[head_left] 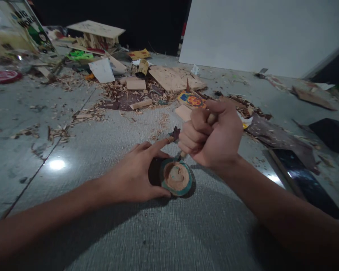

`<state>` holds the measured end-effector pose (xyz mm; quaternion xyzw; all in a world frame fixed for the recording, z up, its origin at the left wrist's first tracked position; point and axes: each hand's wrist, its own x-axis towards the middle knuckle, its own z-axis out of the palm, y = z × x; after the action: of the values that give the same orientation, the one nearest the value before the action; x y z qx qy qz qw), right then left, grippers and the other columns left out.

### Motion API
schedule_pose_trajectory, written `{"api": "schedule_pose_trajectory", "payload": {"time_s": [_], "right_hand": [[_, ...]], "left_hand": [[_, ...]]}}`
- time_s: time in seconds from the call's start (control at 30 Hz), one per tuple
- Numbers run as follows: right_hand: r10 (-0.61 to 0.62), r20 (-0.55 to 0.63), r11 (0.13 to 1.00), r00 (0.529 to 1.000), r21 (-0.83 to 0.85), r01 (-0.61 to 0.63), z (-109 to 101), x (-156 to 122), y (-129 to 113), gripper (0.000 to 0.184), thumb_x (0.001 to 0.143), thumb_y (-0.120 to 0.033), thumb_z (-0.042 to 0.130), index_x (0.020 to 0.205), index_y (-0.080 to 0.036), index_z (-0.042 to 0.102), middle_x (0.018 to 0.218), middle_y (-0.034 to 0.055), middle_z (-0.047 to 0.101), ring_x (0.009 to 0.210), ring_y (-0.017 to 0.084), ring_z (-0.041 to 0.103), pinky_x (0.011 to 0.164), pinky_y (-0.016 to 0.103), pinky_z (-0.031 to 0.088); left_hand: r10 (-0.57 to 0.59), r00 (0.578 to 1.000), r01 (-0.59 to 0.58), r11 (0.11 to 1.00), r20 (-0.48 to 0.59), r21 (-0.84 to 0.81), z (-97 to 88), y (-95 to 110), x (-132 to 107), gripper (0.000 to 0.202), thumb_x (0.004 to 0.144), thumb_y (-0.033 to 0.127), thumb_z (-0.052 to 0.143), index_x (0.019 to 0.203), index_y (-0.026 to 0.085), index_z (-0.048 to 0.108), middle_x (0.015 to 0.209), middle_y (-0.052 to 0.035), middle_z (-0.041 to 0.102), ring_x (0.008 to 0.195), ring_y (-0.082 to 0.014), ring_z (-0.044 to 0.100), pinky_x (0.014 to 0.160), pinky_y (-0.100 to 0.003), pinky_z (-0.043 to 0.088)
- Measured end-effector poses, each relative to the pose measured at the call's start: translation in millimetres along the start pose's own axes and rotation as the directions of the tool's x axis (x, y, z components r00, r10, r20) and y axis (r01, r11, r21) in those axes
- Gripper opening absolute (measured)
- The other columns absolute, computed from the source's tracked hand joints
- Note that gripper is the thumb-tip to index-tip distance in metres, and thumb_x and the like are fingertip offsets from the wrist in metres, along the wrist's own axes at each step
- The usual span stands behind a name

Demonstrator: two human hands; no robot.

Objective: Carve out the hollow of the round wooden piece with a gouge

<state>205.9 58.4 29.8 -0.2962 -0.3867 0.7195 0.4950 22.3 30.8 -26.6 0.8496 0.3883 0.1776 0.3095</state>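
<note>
A small round wooden piece [176,177] with a teal rim and a hollowed tan middle rests on the grey floor. My left hand [138,173] steadies it, thumb along its near edge, forefinger stretched out behind it. My right hand [210,133] is clenched in a fist round a wooden-handled tool [183,153] whose tip points down at the piece's far rim. A small dark star-shaped bit [175,133] lies just beyond my left forefinger.
Wood shavings [113,92], offcuts and a plywood board [175,78] litter the floor ahead. A painted round piece [191,99] lies behind my right hand. A dark phone-like slab [302,180] lies at right, a white panel [260,34] stands beyond.
</note>
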Motion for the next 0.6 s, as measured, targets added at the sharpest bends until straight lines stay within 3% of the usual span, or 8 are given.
{"api": "schedule_pose_trajectory", "payload": {"time_s": [0.17, 0.37, 0.6], "right_hand": [[-0.066, 0.179, 0.975, 0.982, -0.196, 0.101, 1.6, -8.9, 9.5, 0.05, 0.085, -0.039, 0.046, 0.043, -0.023, 0.023, 0.04, -0.0059, 0.016, 0.036, 0.008, 0.014, 0.038, 0.024, 0.02], [-0.035, 0.254, 0.979, 0.967, -0.184, 0.084, -6.9, -4.9, 10.2, 0.052, 0.08, -0.043, 0.05, 0.043, -0.022, 0.02, 0.039, -0.0068, 0.014, 0.035, 0.007, 0.012, 0.037, 0.024, 0.02], [0.068, 0.072, 0.997, 0.995, -0.032, -0.065, -6.9, 9.6, 8.6, 0.054, 0.093, -0.043, 0.027, 0.044, -0.022, 0.016, 0.041, -0.0074, 0.007, 0.035, 0.007, 0.004, 0.032, 0.021, 0.011]], "left_hand": [[0.023, 1.0, -0.023, 0.999, -0.008, -0.036, 0.9, -1.0, 0.7, 0.105, 0.065, 0.055, 0.082, 0.151, 0.028, 0.028, 0.124, -0.0086, 0.07, 0.122, -0.0361, 0.057, 0.101, -0.055, 0.043], [-0.003, 1.0, 0.003, 1.0, -0.01, -0.023, 1.5, -1.6, 0.2, 0.107, 0.064, 0.057, 0.083, 0.152, 0.028, 0.029, 0.123, -0.0084, 0.071, 0.124, -0.0366, 0.057, 0.102, -0.055, 0.043], [-0.009, 1.0, 0.009, 1.0, 0.0, 0.01, 2.9, -0.8, 2.3, 0.109, 0.064, 0.06, 0.082, 0.153, 0.027, 0.027, 0.124, -0.0073, 0.072, 0.128, -0.037, 0.055, 0.106, -0.056, 0.039]]}}
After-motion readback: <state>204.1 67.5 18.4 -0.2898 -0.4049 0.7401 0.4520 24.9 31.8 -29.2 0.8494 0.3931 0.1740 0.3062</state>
